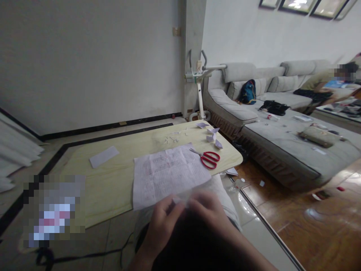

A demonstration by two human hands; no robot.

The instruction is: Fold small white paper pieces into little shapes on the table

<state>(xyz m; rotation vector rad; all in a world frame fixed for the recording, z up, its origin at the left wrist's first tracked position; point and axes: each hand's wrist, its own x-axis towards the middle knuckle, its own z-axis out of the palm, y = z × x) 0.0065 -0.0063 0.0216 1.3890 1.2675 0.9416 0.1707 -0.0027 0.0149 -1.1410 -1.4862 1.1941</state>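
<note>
Near the table's front edge, over my lap, my left hand (166, 213) is closed in a pinch on a small piece of white paper (177, 200). My right hand (208, 207) is close beside it, curled and blurred by motion, so whether it also grips the paper is unclear. Just beyond both hands lies a creased printed sheet (166, 169). Red-handled scissors (209, 159) rest at its right side, blades pointing left. Several small folded paper pieces (211, 137) stand at the table's far right, and thin paper scraps (172, 139) are scattered behind the sheet.
The pale yellow table (113, 188) carries a white paper rectangle (104, 156) at left; a pixelated patch hides its left corner. To the right stand a grey sofa (282, 150) with bags and a seated person (317, 84). A black cable (90, 256) runs at lower left.
</note>
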